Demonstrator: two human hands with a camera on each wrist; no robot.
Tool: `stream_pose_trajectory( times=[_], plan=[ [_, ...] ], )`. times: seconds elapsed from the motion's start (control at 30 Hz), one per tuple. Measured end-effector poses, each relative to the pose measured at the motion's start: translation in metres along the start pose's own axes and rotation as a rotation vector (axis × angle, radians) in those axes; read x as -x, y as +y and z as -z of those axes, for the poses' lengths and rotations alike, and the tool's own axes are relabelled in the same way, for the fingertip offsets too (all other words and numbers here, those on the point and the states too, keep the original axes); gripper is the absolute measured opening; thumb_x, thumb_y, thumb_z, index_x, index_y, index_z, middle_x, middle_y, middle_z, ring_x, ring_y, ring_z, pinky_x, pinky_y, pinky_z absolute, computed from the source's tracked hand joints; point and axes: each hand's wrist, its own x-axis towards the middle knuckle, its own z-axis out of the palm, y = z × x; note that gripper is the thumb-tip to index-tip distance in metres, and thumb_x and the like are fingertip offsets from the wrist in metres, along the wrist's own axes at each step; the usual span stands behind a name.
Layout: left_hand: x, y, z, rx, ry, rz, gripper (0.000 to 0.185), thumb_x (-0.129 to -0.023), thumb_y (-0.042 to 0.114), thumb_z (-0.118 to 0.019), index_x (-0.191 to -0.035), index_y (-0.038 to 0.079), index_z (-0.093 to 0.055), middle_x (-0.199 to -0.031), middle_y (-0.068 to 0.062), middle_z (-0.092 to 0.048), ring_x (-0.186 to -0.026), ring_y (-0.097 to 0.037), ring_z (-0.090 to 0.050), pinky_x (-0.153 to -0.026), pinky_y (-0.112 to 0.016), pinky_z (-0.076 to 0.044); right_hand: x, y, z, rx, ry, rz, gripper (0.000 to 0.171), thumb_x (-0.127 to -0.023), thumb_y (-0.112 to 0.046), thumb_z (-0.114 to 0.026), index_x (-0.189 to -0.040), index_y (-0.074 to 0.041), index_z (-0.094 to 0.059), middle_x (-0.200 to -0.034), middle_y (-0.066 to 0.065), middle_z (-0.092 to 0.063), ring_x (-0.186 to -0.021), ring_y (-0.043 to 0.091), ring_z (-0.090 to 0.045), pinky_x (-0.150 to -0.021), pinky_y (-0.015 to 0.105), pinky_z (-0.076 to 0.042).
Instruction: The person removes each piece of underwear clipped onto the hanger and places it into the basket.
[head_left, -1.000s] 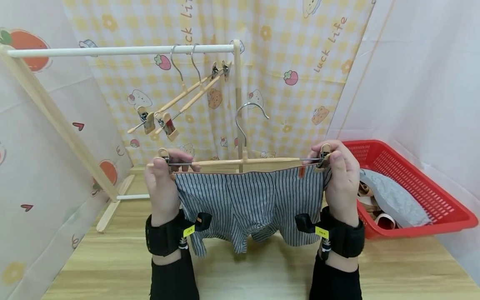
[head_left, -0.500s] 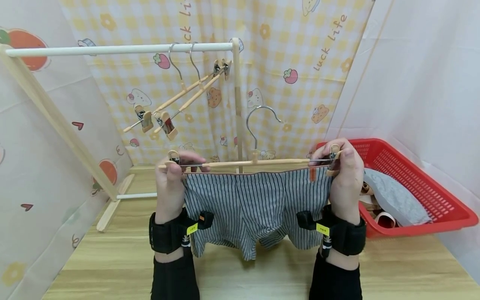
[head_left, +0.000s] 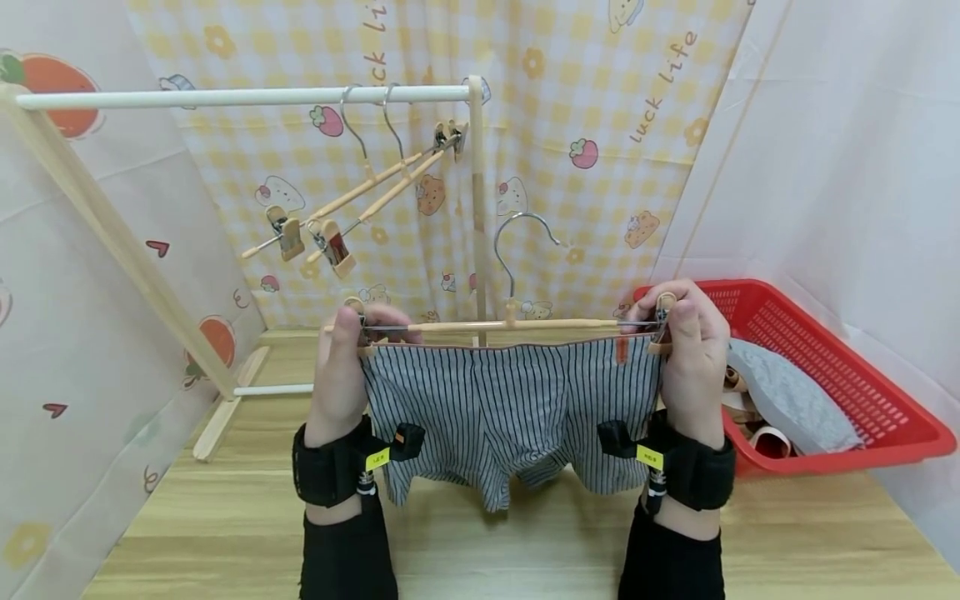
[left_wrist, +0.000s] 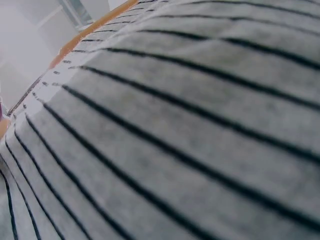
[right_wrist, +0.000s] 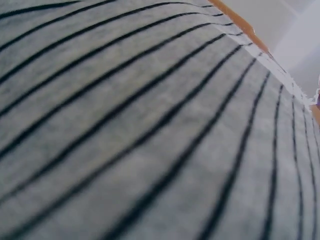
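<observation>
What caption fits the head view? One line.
Both hands pinch a clip hanger carrying striped shorts beside a red basket.

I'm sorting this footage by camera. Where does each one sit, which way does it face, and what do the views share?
Head: up high, looking forward and down at the left hand and right hand pinching the hanger clips over the striped shorts.
Left wrist: pressed close to the shorts; no body shows.
Right wrist: the same, shorts only.
All three share the striped cloth.

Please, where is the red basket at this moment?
In the head view, the red basket stands on the wooden table at the right side, just beyond the right hand, with grey cloth inside.
</observation>
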Motion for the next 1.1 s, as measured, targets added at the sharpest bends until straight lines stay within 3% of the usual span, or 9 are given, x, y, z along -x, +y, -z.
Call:
stream_pose_trajectory(
  times=[0.4, 0.63, 0.77, 1.1],
  plan=[
    [0.0011, 0.0017, 0.0004, 0.06, 0.029, 0.012, 0.059, -0.091, 0.064, -0.057, -0.081, 0.008, -0.074, -0.075, -0.006, -0.07, -0.067, -0.018, -0.065, -0.06, -0.026, -0.053, 0.0023, -0.0007, 0.0047, 0.004, -0.044, -0.022, 0.035, -0.102, -0.02, -0.057, -0.093, 0.013, -0.062, -0.079, 0.014, -0.064, -0.069, 0.02, -0.061, -0.059, 0.024, -0.049],
    [-0.0008, -0.0027, -0.0054, 0.073, 0.123, -0.076, 0.065, -0.085, 0.066, -0.061, -0.074, 0.003, -0.074, -0.064, -0.008, -0.067, -0.057, -0.019, -0.06, -0.057, -0.028, -0.044, 0.0011, 0.0016, 0.0027, -0.094, -0.082, -0.085, 0.038, -0.103, -0.021, -0.053, -0.094, 0.015, -0.063, -0.084, 0.015, -0.065, -0.075, 0.021, -0.062, -0.062, 0.025, -0.05],
    [-0.0021, -0.0047, -0.0068, 0.069, 0.136, -0.105, 0.067, -0.085, 0.066, -0.062, -0.072, 0.002, -0.073, -0.063, -0.008, -0.066, -0.055, -0.02, -0.059, -0.055, -0.029, -0.044, 0.0007, 0.0019, 0.0029, -0.07, -0.079, -0.112, 0.04, -0.103, -0.022, -0.051, -0.093, 0.012, -0.067, -0.085, 0.014, -0.067, -0.076, 0.019, -0.064, -0.064, 0.026, -0.052],
    [-0.0038, -0.0045, -0.0059, 0.049, 0.142, -0.084, 0.066, -0.085, 0.067, -0.061, -0.072, 0.004, -0.073, -0.064, -0.007, -0.066, -0.057, -0.019, -0.059, -0.062, -0.03, -0.041, -0.0009, 0.0027, 0.0036, -0.082, -0.095, -0.095, 0.038, -0.103, -0.022, -0.053, -0.089, 0.012, -0.065, -0.088, 0.016, -0.067, -0.081, 0.021, -0.064, -0.07, 0.028, -0.053]
  ],
)
